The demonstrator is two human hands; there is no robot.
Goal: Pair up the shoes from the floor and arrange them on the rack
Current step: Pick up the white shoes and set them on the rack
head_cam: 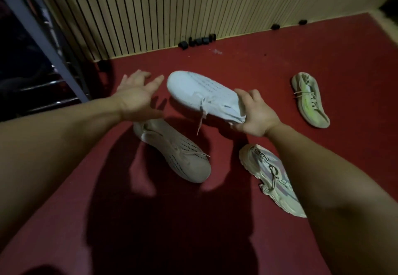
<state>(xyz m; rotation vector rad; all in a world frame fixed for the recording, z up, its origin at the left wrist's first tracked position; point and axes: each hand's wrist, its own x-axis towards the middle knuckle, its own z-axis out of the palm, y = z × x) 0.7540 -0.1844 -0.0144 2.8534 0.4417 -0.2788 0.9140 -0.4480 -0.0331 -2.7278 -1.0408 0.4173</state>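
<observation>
Lying on the red floor point(280, 59), a green-streaked shoe point(310, 100) and a pastel trainer point(267, 177) are sitting right of a white knit sneaker point(202, 93), which the right hand point(256, 119) is gripping midair by its heel, toe pointing far-left. The left hand point(135, 100) is hovering open over the matching sneaker point(174, 154).

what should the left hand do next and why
Probably lower the open left hand onto the knit shoe on the floor below it and grip it: it looks like the mate of the lifted shoe that the right hand holds by its heel.
</observation>
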